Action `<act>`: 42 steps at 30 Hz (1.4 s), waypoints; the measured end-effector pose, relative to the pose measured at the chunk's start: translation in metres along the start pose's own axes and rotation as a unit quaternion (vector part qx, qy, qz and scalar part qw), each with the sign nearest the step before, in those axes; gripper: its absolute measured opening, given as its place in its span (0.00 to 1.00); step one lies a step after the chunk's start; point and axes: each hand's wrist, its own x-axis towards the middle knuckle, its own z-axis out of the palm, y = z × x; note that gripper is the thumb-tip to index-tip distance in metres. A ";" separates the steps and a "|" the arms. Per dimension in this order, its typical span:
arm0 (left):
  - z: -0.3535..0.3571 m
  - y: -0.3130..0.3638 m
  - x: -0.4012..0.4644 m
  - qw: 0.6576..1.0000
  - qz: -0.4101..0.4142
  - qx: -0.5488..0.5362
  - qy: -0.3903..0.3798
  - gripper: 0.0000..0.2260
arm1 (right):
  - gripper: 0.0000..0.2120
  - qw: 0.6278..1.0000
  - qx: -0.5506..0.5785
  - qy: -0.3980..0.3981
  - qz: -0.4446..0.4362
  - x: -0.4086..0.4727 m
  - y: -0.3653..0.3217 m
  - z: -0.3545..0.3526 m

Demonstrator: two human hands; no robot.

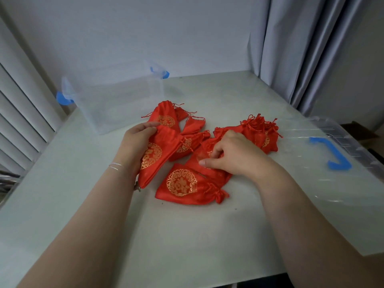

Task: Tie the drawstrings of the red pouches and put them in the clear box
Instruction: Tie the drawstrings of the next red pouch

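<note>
**Head view: both hands among the red pouches**

Head view showed a heap of red pouches (182, 142) on the pale desk (187, 235), just in front of the clear box (116, 104), which stood open. The left hand (135, 140) gripped one pouch (154, 156), fingers curled over its upper edge. The right hand (232, 156) seemed to pinch another pouch (205, 154) right of it, though its fingertips were partly hidden. The box's lid (324, 163) lay further right.
</note>
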 end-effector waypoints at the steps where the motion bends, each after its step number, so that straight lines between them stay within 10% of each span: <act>1: 0.001 0.000 -0.001 1.000 0.003 0.001 -0.005 0.08 | 0.17 1.000 0.007 0.007 0.004 0.001 -0.001 0.001; 6: 0.008 -0.001 -0.007 0.998 0.017 0.008 -0.056 0.07 | 0.16 0.956 0.177 0.233 -0.031 0.004 -0.014 0.001; 11: 0.019 -0.003 -0.014 0.991 0.084 0.001 -0.106 0.09 | 0.16 0.938 0.343 0.004 -0.040 -0.001 -0.030 0.011; 25: 0.009 -0.002 -0.006 0.993 0.059 -0.101 -0.007 0.05 | 0.09 0.931 0.352 -0.094 -0.028 -0.002 -0.014 0.002; 29: 0.005 -0.007 0.000 0.974 0.101 0.198 0.035 0.11 | 0.09 0.934 0.347 -0.048 -0.069 0.000 -0.016 0.005; 34: 0.000 -0.002 -0.002 0.823 0.164 0.539 0.065 0.31 | 0.10 0.933 0.345 0.007 -0.104 0.003 -0.017 0.006; 38: 0.000 0.004 -0.002 0.931 0.059 0.361 -0.019 0.39 | 0.09 0.935 0.338 0.015 -0.109 0.003 -0.018 0.007; 42: 0.008 0.003 -0.010 0.987 -0.046 0.048 -0.148 0.18 | 0.08 0.939 0.330 0.002 -0.100 0.003 -0.018 0.007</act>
